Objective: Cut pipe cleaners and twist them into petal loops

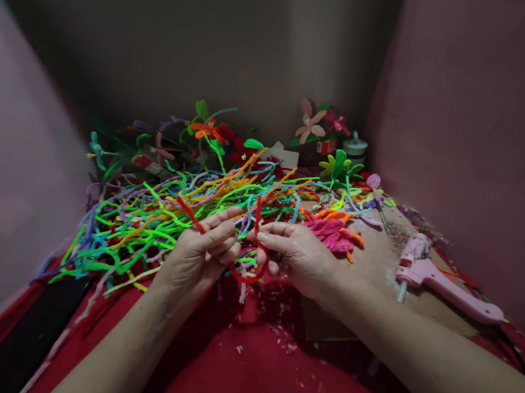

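Both pinch red pipe cleaner [265, 261]: left hand [199, 250], right hand [300, 254]; pile [136, 222] behind, open cloth [259, 386] seemingly nearside.

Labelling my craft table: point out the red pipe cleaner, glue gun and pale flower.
red pipe cleaner [189, 211], head view, its free left end
glue gun [435, 281], head view, its pink body
pale flower [310, 124], head view, its centre
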{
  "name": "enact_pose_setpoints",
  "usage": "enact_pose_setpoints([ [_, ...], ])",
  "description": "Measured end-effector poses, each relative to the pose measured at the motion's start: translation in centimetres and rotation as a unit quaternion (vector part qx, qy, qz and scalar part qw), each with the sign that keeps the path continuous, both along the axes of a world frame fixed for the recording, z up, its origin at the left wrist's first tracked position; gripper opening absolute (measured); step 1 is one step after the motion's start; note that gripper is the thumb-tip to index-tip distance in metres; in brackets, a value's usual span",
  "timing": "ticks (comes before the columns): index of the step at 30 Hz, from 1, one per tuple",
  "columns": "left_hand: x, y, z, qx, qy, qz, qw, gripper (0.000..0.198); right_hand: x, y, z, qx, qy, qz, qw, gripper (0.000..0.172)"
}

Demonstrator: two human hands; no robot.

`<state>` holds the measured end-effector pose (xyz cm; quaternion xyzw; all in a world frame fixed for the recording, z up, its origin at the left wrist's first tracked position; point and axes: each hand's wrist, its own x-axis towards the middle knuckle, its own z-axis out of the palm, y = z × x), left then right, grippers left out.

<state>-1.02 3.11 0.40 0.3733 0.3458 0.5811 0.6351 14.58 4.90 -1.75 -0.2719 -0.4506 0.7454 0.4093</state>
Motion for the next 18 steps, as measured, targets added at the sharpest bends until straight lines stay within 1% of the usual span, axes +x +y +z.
enact_pose_setpoints([
  [2, 0.25, -0.27, -0.06, -0.016, 0.018, -0.035, 0.999, 0.024, -0.03, -0.21, -0.07, 0.01, -0.016, 0.02, 1.0, 0.014],
  [4, 0.47, -0.39, -0.17, -0.026, 0.036, -0.054, 0.998, 0.016, -0.04, -0.45, -0.03, 0.015, -0.026, 0.033, 0.999, 0.014],
  [5, 0.56, -0.4, -0.22, -0.028, 0.042, -0.05, 0.997, 0.013, -0.04, -0.58, 0.03, 0.018, -0.03, 0.039, 0.999, 0.014],
  [8, 0.72, -0.32, -0.25, -0.026, 0.038, -0.006, 0.999, 0.024, -0.05, -0.88, 0.33, 0.014, -0.043, 0.061, 0.997, 0.017],
  [10, 0.7, -0.3, -0.15, -0.022, 0.03, 0.011, 0.999, 0.025, -0.07, -0.97, 0.47, 0.003, -0.046, 0.074, 0.996, 0.018],
  [13, 0.57, -0.37, -0.02, -0.019, 0.036, -0.013, 0.999, 0.022, -0.11, -0.9, 0.38, -0.011, -0.047, 0.074, 0.996, 0.018],
  [15, 0.49, -0.36, -0.04, -0.018, 0.047, -0.03, 0.998, 0.019, -0.13, -0.8, 0.12, -0.007, -0.043, 0.069, 0.997, 0.019],
  [16, 0.44, -0.3, -0.07, -0.015, 0.047, -0.028, 0.998, 0.017, -0.14, -0.74, -0.02, 0.002, -0.035, 0.066, 0.997, 0.019],
  [18, 0.31, -0.07, -0.13, -0.003, 0.027, 0.004, 1.0, 0.017, -0.18, -0.67, -0.29, 0.02, -0.014, 0.059, 0.998, 0.016],
])
